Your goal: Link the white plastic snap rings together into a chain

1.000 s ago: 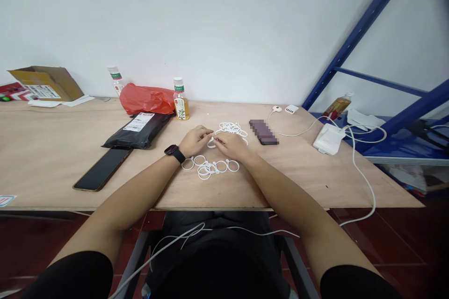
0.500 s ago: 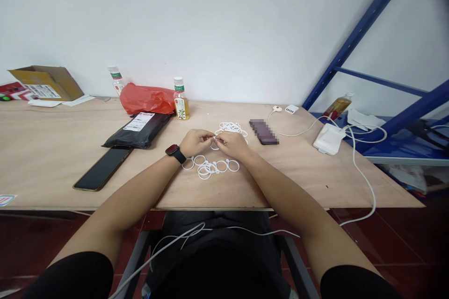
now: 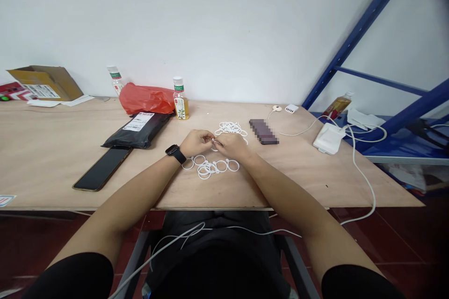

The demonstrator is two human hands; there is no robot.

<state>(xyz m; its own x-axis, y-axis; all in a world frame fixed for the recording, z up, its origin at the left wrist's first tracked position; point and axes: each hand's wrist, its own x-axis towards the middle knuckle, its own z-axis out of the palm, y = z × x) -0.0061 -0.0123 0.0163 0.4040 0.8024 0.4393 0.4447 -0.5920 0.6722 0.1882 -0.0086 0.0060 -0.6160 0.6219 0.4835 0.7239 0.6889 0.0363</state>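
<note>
My left hand point(image 3: 195, 143) and my right hand point(image 3: 232, 145) meet over the table, fingertips pinched together on a small white plastic ring point(image 3: 213, 149). Most of that ring is hidden by the fingers. Just behind the hands lies a pile of white rings point(image 3: 231, 127), partly covered by my right hand. Nearer to me, a loose row of several more white rings point(image 3: 221, 166) rests flat on the wood, some overlapping. A dark watch point(image 3: 175, 153) is on my left wrist.
On the left lie a phone point(image 3: 102, 168), a black parcel point(image 3: 140, 131) and a red plastic bag point(image 3: 147, 98), with a bottle point(image 3: 181, 100) beside it. To the right are another dark phone point(image 3: 264, 131), a white charger point(image 3: 328, 138) with a cable, and a blue rack point(image 3: 365, 28).
My right fingers have shifted slightly to the left and closed over more of the white ring. The rings on the table look the same.
</note>
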